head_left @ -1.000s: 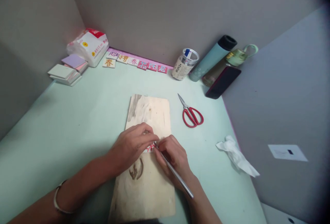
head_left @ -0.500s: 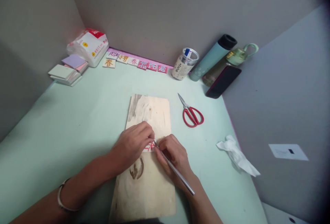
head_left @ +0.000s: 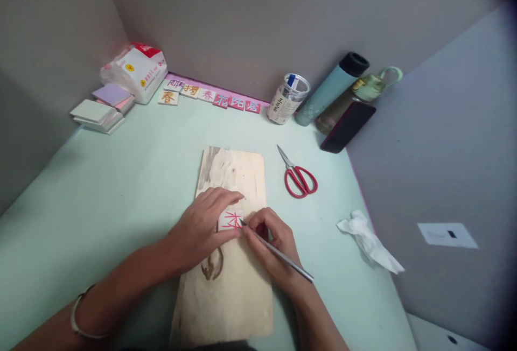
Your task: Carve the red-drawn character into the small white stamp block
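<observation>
A small white tile (head_left: 229,220) with red character strokes lies on a wooden board (head_left: 242,297). My left hand (head_left: 204,222) rests around the tile's left side, its thumb along the near edge and its fingers stretched over the far side, apart from the thumb. Between the thumb and fingers of my right hand (head_left: 274,243) is a slim silver craft knife (head_left: 288,260), its tip at the tile's right edge.
Red-handled scissors (head_left: 299,178) lie right of the board, with a crumpled tissue (head_left: 369,243) farther right. Behind stand a can (head_left: 283,103), a blue bottle (head_left: 331,90) and a phone (head_left: 348,127). Lettered tiles (head_left: 221,99), blank tiles (head_left: 95,111) and a tissue pack (head_left: 139,74) are back left.
My left fingers have spread away from the thumb, uncovering more of the tile. The knife's rear end has swung up and to the right. The whole view has shifted slightly.
</observation>
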The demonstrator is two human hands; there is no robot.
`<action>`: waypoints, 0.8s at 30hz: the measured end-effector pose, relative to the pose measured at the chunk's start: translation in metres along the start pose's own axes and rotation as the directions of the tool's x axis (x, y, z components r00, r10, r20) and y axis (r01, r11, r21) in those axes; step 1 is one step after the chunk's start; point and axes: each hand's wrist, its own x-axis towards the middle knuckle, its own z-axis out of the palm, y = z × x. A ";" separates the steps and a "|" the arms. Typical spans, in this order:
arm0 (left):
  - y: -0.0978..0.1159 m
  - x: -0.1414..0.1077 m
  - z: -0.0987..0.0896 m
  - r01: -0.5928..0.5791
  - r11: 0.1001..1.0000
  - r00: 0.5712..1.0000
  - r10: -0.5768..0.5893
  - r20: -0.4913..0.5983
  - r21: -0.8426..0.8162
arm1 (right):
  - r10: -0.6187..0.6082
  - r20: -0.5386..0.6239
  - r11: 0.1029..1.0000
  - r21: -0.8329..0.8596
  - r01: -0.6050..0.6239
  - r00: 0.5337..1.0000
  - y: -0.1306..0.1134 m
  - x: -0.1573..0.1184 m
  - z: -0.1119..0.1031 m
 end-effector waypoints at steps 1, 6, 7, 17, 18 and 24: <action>-0.001 -0.001 -0.001 -0.007 0.999 0.999 0.006 0.032 0.036 | 0.027 0.000 0.999 0.024 -0.027 1.000 0.000 0.000 0.000; -0.004 -0.003 -0.007 0.015 0.996 0.993 -0.025 0.115 0.083 | 0.145 0.018 0.981 0.130 -0.146 0.989 0.001 0.002 -0.002; -0.005 -0.003 -0.007 0.022 0.997 0.992 -0.031 0.120 0.073 | 0.163 0.023 0.975 0.147 -0.165 0.986 0.001 0.002 -0.002; -0.008 -0.004 -0.005 0.014 0.998 0.993 -0.020 0.116 0.054 | 0.205 0.047 0.947 0.244 -0.210 0.978 0.001 0.003 -0.005; -0.008 -0.004 -0.006 0.010 0.998 0.993 -0.018 0.119 0.063 | 0.197 0.051 0.953 0.226 -0.203 0.979 0.001 0.003 -0.004; -0.009 -0.004 -0.008 -0.049 0.991 0.987 0.029 0.157 0.125 | 0.156 0.079 0.969 0.182 -0.168 0.985 0.002 0.002 -0.005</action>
